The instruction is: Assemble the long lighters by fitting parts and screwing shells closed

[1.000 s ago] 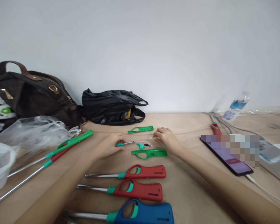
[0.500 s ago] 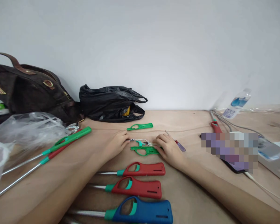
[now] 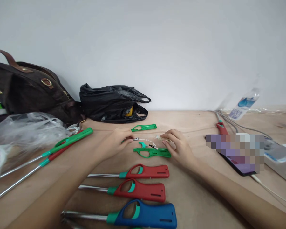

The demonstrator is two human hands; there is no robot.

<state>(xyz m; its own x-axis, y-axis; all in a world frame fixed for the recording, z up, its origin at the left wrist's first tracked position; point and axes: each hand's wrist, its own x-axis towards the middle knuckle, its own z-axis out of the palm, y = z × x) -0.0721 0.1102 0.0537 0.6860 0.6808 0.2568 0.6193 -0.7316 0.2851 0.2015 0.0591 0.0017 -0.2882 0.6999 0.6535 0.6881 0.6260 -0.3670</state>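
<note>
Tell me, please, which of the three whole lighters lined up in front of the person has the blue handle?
It is the blue lighter, the one closest to the camera at the bottom of the view. The two red lighters lie beyond it, toward the hands.

water bottle [image 3: 245, 104] label too blurred, no readable text anywhere

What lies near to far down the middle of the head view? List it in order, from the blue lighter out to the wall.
blue lighter → lower red lighter → upper red lighter → green handle shell → white wired part held between left hand and right hand → second green shell → black plastic bag
</note>
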